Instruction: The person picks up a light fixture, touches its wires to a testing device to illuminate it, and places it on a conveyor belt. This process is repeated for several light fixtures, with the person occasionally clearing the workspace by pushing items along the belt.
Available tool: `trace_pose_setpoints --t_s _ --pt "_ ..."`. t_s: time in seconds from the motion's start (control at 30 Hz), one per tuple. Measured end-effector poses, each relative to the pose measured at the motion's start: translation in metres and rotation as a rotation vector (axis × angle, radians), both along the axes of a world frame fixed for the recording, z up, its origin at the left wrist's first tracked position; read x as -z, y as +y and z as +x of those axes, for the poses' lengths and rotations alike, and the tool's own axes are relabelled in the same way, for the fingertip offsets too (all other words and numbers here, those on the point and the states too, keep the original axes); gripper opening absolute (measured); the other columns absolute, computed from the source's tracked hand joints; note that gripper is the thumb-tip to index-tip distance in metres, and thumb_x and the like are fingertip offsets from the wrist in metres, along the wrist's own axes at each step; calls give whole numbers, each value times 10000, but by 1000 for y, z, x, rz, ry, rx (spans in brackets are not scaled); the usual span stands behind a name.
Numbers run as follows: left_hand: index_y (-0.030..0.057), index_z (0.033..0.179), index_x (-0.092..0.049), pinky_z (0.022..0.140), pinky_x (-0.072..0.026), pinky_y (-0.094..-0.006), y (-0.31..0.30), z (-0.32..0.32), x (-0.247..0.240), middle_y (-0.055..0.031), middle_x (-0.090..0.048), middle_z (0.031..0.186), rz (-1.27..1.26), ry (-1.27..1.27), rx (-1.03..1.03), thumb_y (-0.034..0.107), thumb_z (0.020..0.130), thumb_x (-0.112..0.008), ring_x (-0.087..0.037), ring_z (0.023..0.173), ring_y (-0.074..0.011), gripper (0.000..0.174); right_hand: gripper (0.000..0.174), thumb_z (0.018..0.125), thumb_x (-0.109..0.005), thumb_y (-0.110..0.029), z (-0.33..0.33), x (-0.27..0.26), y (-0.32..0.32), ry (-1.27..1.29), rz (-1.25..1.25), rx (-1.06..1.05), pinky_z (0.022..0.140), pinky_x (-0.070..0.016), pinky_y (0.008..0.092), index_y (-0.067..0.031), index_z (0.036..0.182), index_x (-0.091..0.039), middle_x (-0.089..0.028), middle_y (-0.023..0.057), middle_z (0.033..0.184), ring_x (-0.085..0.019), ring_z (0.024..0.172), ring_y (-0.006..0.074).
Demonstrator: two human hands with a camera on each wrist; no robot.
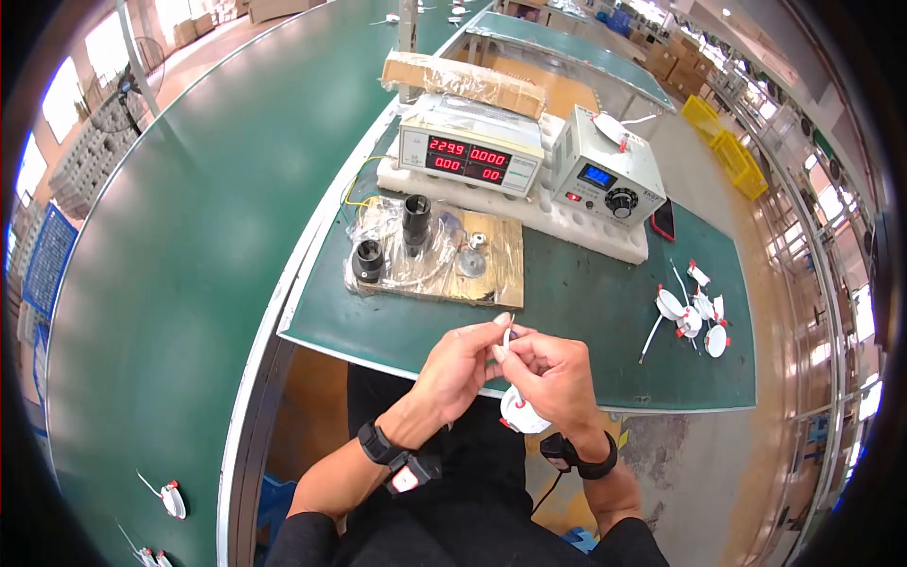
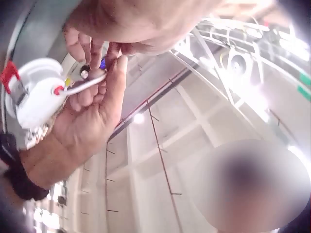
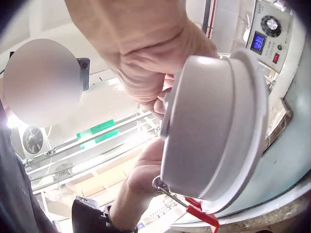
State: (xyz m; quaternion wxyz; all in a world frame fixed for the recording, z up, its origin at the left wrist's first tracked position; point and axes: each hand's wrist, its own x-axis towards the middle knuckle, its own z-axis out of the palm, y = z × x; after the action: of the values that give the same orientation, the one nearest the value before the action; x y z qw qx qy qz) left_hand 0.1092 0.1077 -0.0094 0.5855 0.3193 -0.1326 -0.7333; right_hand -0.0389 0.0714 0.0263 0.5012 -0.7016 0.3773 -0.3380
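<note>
Left hand (image 1: 458,369): fingers curled, tips pinching the upper end of the white wire (image 1: 507,336).
Right hand (image 1: 553,373): curled, pinching the same wire just beside the left fingertips.
Lamp (image 1: 520,414): white and round with red clips, on that wire, under the right palm, off the worktop (image 1: 586,283), past its near edge.
Worktop: meter (image 1: 470,156) at the back, loose lamps (image 1: 694,317) to the right.

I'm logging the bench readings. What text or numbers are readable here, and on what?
"2299" and "0000": upper red digits on the meter; decimal points unclear.
"000" and "00": the meter's lower red digits.
Blue display on the white box with a knob: too small to read.
Small print on both fronts: blurred.
White lamp fitting: no text visible.
</note>
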Motion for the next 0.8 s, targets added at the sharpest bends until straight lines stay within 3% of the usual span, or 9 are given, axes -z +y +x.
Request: trace_pose_setpoints --t_s 0.1,0.2,0.43,0.53,0.57,0.6,0.67,0.7,0.8 --pt "-7 1154 -709 925 -515 -322 1 6 -6 -95 -722 1150 -201 -306 -157 315 1040 -596 -673 981 -152 359 97 925 -731 -56 -5 -1 -4 -15 52 -8 460 -349 196 38 901 -727 -626 -41 649 -497 528 -12" --pt "7 1138 -718 913 -510 -309 7 5 -13 -83 -722 1152 -200 -411 -67 298 1021 -639 -662 975 -136 323 96 942 -715 -56 -5 -4 -6 -36 126 -39 465 -348 191 39 954 -728 -626 -40 675 -492 544 -13" --pt "-9 1373 -575 999 -488 -320 4 10 4 -67 -689 1185 -129 -95 -69 331 1073 -533 -639 1079 -137 456 178 991 -670 -123 9 2 -16 -124 218 -72 460 -383 200 45 1024 -720 -633 -23 686 -501 530 6" --pt "7 1447 -498 1014 -479 -322 7 9 12 -87 -644 1273 -150 -300 -173 381 1091 -470 -625 1121 -150 516 237 1017 -636 -179 12 5 -32 -175 257 -53 461 -404 201 45 997 -706 -633 0 666 -528 520 20" --pt "18 1485 -450 1023 -476 -337 11 15 17 -97 -625 1297 -191 -370 -5 431 1088 -455 -613 1156 -171 573 250 1022 -631 -192 14 4 -40 -177 263 -62 468 -412 198 45 989 -701 -632 6 671 -533 519 25" --pt "25 1534 -363 1016 -514 -363 16 21 25 -113 -617 1302 -146 -304 175 383 1063 -536 -626 1177 -216 616 263 1027 -626 -204 13 7 -44 -176 280 -64 474 -420 195 45 981 -695 -632 12 675 -538 519 29" --pt "20 1521 -368 954 -566 -367 28 14 24 -101 -604 1281 -139 -312 237 293 1016 -646 -643 1132 -203 638 301 1043 -599 -247 17 16 -49 -206 330 -75 482 -423 205 36 1002 -690 -629 12 729 -546 541 41" --pt "15 1527 -341 904 -612 -389 29 11 19 -121 -609 1262 -130 -229 195 149 960 -701 -676 1092 -245 685 320 1051 -586 -269 21 21 -52 -226 347 -91 486 -424 210 32 1012 -687 -627 13 756 -550 552 47" --pt "20 1549 -279 855 -637 -403 29 9 21 -142 -612 1252 -102 -174 99 68 941 -676 -713 1021 -294 728 339 1064 -561 -280 25 35 -63 -258 356 -139 482 -421 210 36 1029 -681 -637 25 791 -547 563 51"
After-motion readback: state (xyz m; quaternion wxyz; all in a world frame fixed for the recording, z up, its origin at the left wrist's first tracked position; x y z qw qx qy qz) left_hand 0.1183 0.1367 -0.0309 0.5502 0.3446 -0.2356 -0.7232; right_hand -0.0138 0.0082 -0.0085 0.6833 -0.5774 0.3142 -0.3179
